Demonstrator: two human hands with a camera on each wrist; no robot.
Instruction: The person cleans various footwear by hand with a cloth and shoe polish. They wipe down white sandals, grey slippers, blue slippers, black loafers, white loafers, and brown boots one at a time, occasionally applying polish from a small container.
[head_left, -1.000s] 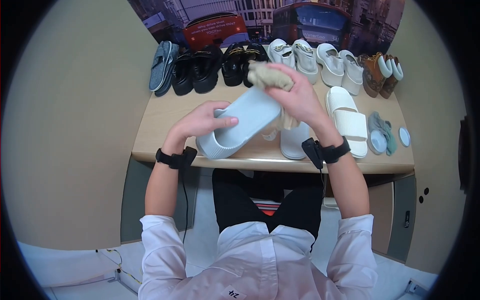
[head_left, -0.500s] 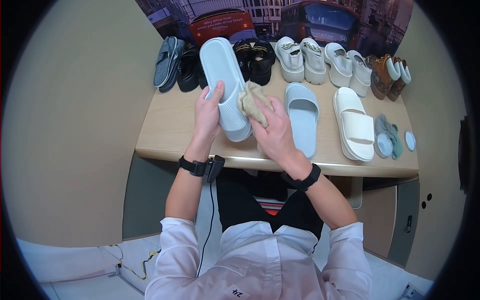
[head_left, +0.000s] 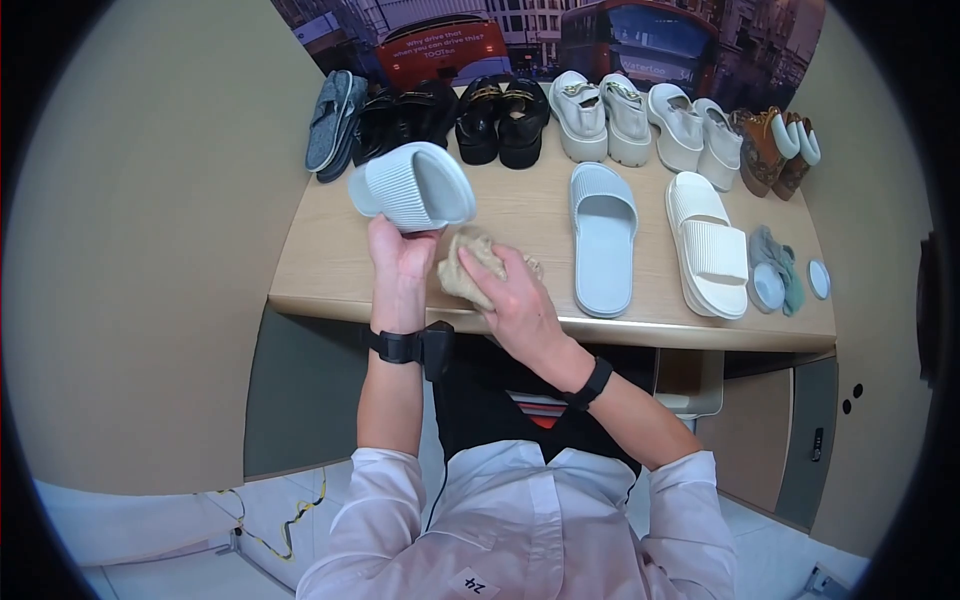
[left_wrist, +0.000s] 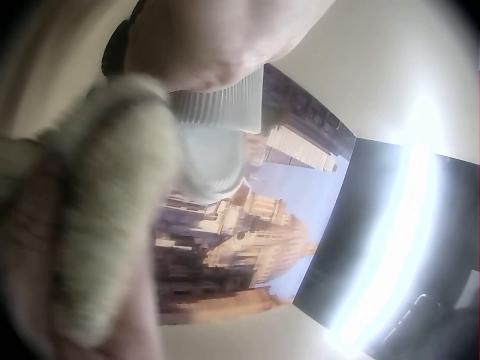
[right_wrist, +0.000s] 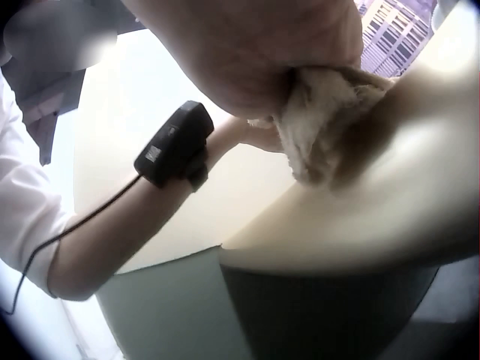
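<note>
A pale blue slide sandal [head_left: 395, 190] with a ribbed strap is held up over the left part of the table by my left hand [head_left: 402, 255], palm turned up beneath it. Just right of it, my right hand [head_left: 515, 300] grips a crumpled beige cloth [head_left: 468, 268] close to the slide's lower edge. The same cloth [right_wrist: 319, 127] hangs bunched from the right hand [right_wrist: 262, 52] in the right wrist view. In the left wrist view the blurred cloth [left_wrist: 112, 202] covers much of the left side, with the slide [left_wrist: 217, 146] behind it. The matching blue slide [head_left: 604, 245] lies on the table.
White slides [head_left: 708, 250] lie stacked to the right, beside a grey-green cloth [head_left: 775, 255] and small round lids [head_left: 820, 280]. Along the back stand grey slippers [head_left: 335, 125], black shoes [head_left: 500, 120], white shoes [head_left: 600, 115] and brown boots [head_left: 770, 150]. A poster [head_left: 540, 40] backs the table [head_left: 530, 220].
My left hand has turned the slide from upright to tilted sideways and shifted it left. My right hand, still gripping the cloth, has moved lower and left, off the strap.
</note>
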